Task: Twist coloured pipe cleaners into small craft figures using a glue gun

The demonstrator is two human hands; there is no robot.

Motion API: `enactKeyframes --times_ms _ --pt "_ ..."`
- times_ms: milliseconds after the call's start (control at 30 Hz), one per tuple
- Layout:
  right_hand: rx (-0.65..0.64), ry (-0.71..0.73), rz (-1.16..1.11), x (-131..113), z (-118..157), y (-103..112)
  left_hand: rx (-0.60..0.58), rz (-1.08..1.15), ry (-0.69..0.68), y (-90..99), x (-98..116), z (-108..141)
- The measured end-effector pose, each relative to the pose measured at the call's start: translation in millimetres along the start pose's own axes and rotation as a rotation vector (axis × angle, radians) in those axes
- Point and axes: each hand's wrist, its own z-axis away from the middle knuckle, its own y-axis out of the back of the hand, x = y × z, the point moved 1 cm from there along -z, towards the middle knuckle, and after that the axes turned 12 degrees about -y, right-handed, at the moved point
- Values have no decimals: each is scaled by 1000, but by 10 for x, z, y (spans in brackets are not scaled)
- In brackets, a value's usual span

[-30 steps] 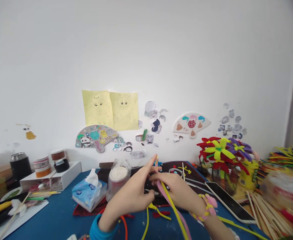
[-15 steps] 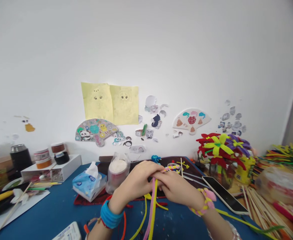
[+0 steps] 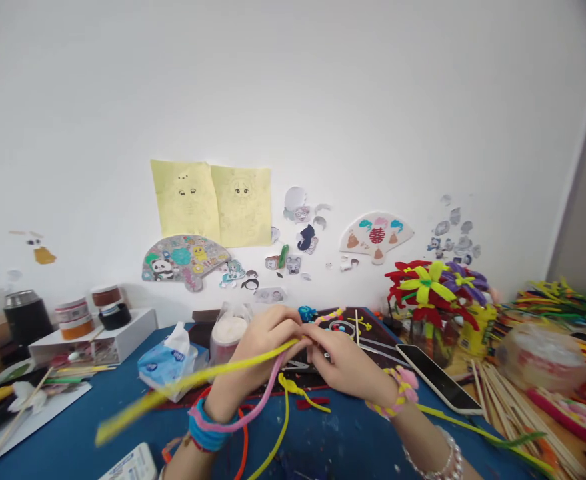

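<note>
My left hand (image 3: 260,347) and my right hand (image 3: 345,363) meet at the fingertips above a dark board, pinching a twisted join of pipe cleaners between them. A yellow pipe cleaner (image 3: 193,380) sweeps out from the fingers to the lower left, blurred by motion. A pink pipe cleaner (image 3: 267,393) curves down across my left wrist. A pink-and-yellow twisted section (image 3: 330,318) sticks out beyond my fingers to the upper right. The exact grip is partly hidden by my fingers.
A tissue box (image 3: 165,363) and a bagged jar (image 3: 229,339) stand left of my hands. Right of them lie a smartphone (image 3: 437,379), pipe-cleaner flowers (image 3: 435,287) and loose wooden sticks (image 3: 517,407). Loose pipe cleaners lie on the blue table (image 3: 323,447).
The yellow and pink pipe cleaners have swung from hanging downward to sweeping left across my left wrist. My hands have drawn closer, and the view has tilted slightly.
</note>
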Motion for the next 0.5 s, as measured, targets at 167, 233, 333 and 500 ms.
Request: enactKeyframes --times_ms 167,233,333,500 --pt "71 -57 -18 22 -8 2 43 48 -18 20 -19 23" --pt "119 -114 -42 29 -18 -4 74 90 -9 -2 -22 25" --pt "164 -143 -95 36 -33 -19 92 185 -6 -43 -6 14" --pt "184 -124 -81 48 -32 -43 88 300 13 -34 88 -38"
